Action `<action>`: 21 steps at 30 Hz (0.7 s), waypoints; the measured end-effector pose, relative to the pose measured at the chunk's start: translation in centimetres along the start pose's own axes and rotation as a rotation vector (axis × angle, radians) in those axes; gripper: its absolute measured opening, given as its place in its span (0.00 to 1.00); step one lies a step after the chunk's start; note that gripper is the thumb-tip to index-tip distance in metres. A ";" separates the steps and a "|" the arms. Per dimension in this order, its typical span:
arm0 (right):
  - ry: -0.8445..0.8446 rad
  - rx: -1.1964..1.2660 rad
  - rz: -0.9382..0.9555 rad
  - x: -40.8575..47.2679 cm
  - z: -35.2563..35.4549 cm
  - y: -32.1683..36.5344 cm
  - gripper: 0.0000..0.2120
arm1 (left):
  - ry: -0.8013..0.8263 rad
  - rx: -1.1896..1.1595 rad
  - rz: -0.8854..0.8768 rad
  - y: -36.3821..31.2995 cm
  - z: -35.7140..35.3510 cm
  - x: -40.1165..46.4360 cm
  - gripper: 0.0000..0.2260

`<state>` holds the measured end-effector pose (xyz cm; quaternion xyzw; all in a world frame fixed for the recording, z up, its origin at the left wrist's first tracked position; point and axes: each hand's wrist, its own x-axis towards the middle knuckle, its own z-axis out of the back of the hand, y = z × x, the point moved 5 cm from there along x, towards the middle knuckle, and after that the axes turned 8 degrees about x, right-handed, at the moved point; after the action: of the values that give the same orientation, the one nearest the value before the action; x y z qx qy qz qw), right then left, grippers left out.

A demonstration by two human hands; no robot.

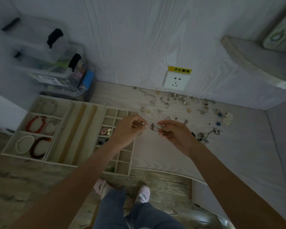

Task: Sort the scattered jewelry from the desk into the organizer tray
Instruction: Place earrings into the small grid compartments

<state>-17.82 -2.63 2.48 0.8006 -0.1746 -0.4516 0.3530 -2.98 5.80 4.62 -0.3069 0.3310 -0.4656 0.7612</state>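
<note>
Two trays sit on the desk. The wide tray, left of the left hand, has three pockets on its own left side and long grooves beside them: the far pocket holds something pale that cannot be made out, the middle one a red bracelet, and the near one a white bead bracelet with a dark red one touching it. The grid tray lies under the left wrist, and two of its small cells hold a pink piece and dark beads. Both hands are raised between tray and pile, close together, each pinching one end of a small silvery piece; the right hand curls its other fingers over more metal. Loose jewelry is scattered beyond and right of the right hand, along the wall, with a tangled chain just beside that wrist. Two stacked clear boxes stand beyond the wide tray. The wall is pale woodgrain with a socket under a yellow label, and the floor is worn wood.
</note>
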 end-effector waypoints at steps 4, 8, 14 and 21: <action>0.053 0.112 -0.122 -0.4 -2.6 -1.2 0.08 | -0.025 -0.206 0.080 1.1 2.6 -1.3 0.04; 0.096 -0.128 -0.072 0.1 -5.4 -2.2 0.12 | -0.049 -0.077 0.074 2.9 4.3 -2.2 0.06; 0.199 -0.357 0.104 0.3 -9.5 -2.5 0.05 | -0.034 0.016 0.003 3.1 5.3 -2.3 0.06; 0.138 -0.449 0.151 0.7 -9.6 -1.9 0.13 | -0.022 0.003 0.039 3.9 4.8 -2.1 0.07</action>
<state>-9.37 2.16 3.95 0.7158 -0.1047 -0.3957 0.5658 2.06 9.99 4.91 -0.3042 0.3279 -0.4478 0.7742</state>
